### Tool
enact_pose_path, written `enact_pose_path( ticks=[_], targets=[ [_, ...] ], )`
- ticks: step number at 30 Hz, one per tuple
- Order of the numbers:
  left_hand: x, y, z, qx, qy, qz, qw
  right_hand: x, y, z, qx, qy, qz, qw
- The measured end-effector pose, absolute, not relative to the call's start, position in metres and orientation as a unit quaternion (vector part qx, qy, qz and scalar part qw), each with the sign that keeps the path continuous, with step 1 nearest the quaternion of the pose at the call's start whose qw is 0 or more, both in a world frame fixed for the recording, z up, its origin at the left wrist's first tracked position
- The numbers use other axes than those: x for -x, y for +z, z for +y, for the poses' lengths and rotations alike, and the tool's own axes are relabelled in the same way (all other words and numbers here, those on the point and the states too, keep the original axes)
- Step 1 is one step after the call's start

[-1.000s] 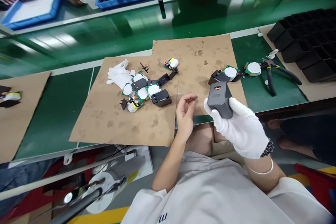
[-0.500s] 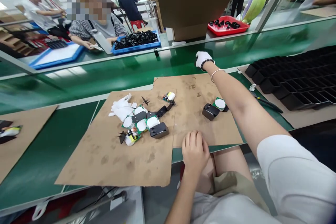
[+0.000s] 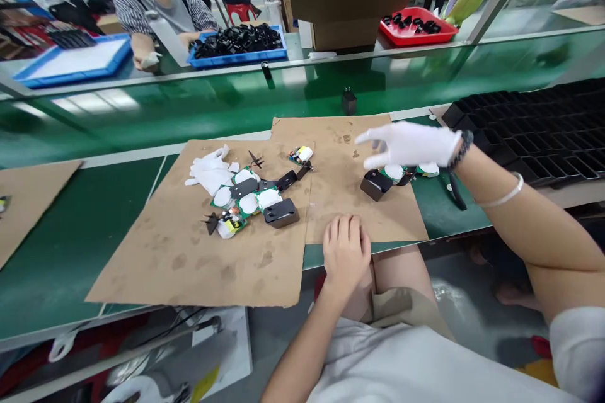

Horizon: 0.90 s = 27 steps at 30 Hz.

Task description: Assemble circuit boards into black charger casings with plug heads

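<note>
Presently, the right hand (image 3: 411, 145), in a white glove, hovers with fingers spread and empty over a black charger housing (image 3: 376, 184) on the right cardboard sheet (image 3: 345, 201). The left hand (image 3: 346, 253), bare, lies flat with fingers loosely together at that sheet's near edge, holding nothing. On the left cardboard sheet (image 3: 179, 252): a heap of circuit boards (image 3: 246, 198), a second black housing (image 3: 282, 213) and a spare white glove (image 3: 208, 170). A black charger (image 3: 348, 101) stands alone on the green belt. Far side: blue bin (image 3: 236, 56) filled with black parts; red tray (image 3: 416, 31) holding a few black parts; black compartment trays (image 3: 534, 119) at right, their contents not discernible.
</note>
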State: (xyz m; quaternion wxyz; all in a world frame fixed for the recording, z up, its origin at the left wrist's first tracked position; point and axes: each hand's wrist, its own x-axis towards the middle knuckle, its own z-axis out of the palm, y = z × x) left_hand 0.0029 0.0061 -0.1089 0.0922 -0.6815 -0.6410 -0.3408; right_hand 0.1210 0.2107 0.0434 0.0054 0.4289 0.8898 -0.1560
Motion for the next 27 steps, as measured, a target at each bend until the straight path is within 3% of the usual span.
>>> enact_pose_path(
  ticks=[4, 9, 15, 22, 27],
  targets=[
    [-0.002, -0.108, 0.006, 0.654, -0.360, -0.665, 0.008, -0.123, 0.020, 0.154, -0.441, -0.052, 0.893, 0.070],
    [0.006, -0.103, 0.009, 0.603, -0.432, -0.652, -0.159, -0.114, 0.002, 0.129, -0.391, -0.112, 0.913, 0.038],
    [0.010, -0.106, 0.010, 0.575, -0.454, -0.653, -0.195, -0.114, -0.014, 0.086, -0.388, -0.180, 0.899, -0.095],
    [0.010, -0.108, 0.006, 0.582, -0.450, -0.652, -0.186, -0.123, -0.066, 0.054, -0.401, -0.116, 0.835, -0.360],
    [0.011, -0.108, 0.004, 0.584, -0.441, -0.656, -0.186, -0.124, -0.080, 0.055, -0.374, -0.147, 0.833, -0.380]
  ],
)
